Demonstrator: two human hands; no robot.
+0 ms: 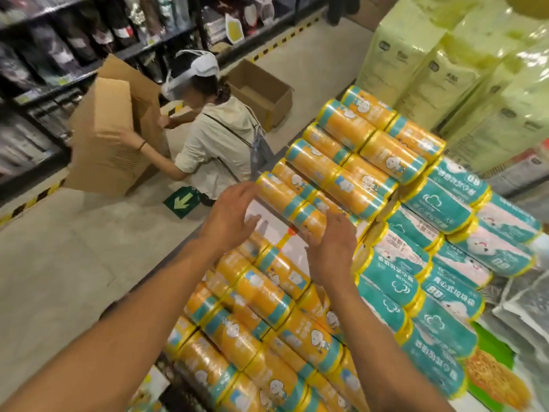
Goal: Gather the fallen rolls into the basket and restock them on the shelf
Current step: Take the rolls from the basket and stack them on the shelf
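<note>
Shop aisle, pale concrete floor (74, 248), and a display shelf (269, 208) piled high with goods. Front and centre is the orange roll (310, 221) at the low end of the upper stack of orange rolls (350, 162), lying on its side beside a bare white patch of shelf. Its long axis runs from 10 o'clock to 4 o'clock, the teal-banded end towards 10. The left hand (228, 217) hovers at its 9 o'clock and the right hand (329, 252) at its 5 o'clock, both with fingers straight and spread, holding nothing; whether the right fingertips touch the roll I cannot tell. The danger, I'd say: glossy film, round bodies, a sloping pile, so one careless nudge could send the neighbours rolling off towards the floor at 9 o'clock. No basket in sight. Teal rolls (439, 203) sit at 3 o'clock, and at 11 o'clock another person (217, 150) crouches over a cardboard box (104, 150).
</note>
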